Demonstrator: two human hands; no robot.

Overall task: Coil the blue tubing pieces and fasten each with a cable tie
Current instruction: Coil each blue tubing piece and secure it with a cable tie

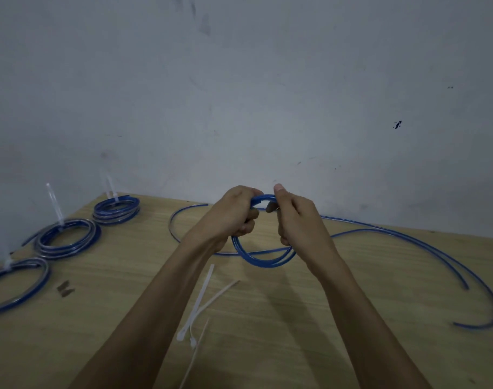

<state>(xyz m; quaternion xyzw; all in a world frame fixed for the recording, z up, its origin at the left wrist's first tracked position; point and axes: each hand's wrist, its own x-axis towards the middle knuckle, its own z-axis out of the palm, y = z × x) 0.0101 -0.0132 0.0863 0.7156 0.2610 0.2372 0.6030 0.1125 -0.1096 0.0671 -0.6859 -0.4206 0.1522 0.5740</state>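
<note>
Fingers (pixel 246 217) of the left hand (pixel 234 211) are clenched around the left side of a small blue loop (pixel 263 258), and the right hand (pixel 294 217) is pinching the same loop at its top right, thumb sticking up. So both hands are grasping the tubing, held just above the desk (pixel 310 318), with the bottom of the loop hanging down between the two wrists. Looks like two turns in the loop so far, though it's a bit blurry.

Rest of that tubing (pixel 408 237) trails off to the right of the loop in long curves across the desk, with two loose ends out near the right edge. Another open arc (pixel 175 220) of it lies just left of the loop, running behind the left hand.

Well to the left of the loop sit three finished coils, each with a white tie tail poking up: the far coil (pixel 116 210) by the wall, the middle coil (pixel 67 237) nearer, and the near coil (pixel 18 282) cut off by the left edge of the frame.

Below the loop, between the forearms, a few spare white ties (pixel 203 301) lie loose on the desk, crossing each other. A small dark scrap (pixel 65 288) lies on the desk right of the near coil, can't tell what it is.
</note>
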